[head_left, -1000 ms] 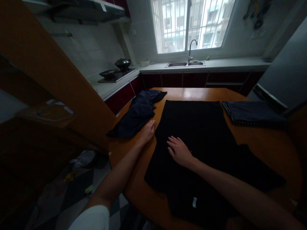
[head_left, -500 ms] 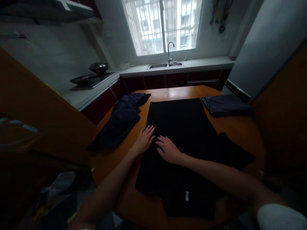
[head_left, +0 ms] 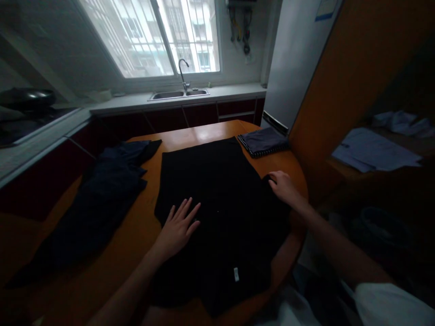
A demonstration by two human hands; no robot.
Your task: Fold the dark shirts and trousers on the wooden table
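A black shirt (head_left: 210, 181) lies spread over the wooden table (head_left: 204, 132), with a small white label (head_left: 236, 274) near its lower edge. My left hand (head_left: 178, 228) rests flat on the left part of the shirt, fingers spread. At the right side, my right hand (head_left: 282, 184) has its fingers closed on the shirt's sleeve edge, where the cloth is bunched up a little. The fingertips are partly hidden by the dark cloth.
A crumpled dark blue garment (head_left: 102, 194) lies on the table's left side. Folded dark clothes (head_left: 264, 141) sit at the far right corner. Beyond are a counter with a sink (head_left: 168, 95) and a fridge (head_left: 292, 59). Papers (head_left: 370, 149) lie on a shelf at right.
The view has turned to the right. My right hand has moved from the shirt's left-middle across to its right sleeve and closed on it. My left hand stays flat on the shirt's left part.
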